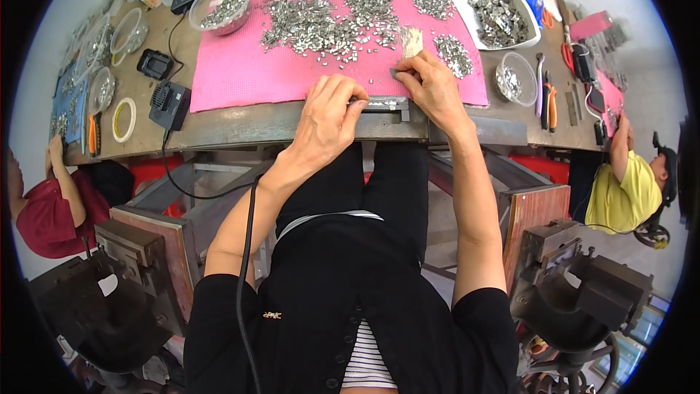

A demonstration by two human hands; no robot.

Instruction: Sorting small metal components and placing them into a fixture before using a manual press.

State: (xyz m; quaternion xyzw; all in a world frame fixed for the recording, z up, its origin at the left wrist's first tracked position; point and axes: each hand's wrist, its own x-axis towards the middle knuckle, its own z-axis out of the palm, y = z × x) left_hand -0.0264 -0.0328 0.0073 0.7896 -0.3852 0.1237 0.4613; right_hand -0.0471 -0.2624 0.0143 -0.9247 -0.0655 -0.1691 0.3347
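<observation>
As right grip pinches dark chip, left grip, hold unclear, touches rail; shirt emblem is illegible.

The person wears a black top with short sleeves, round dark buttons and a small shiny pin, maybe letters but too small to tell. Under it is a white shirt with dark stripes. The pants are black. The left hand and right hand are bare.
</observation>
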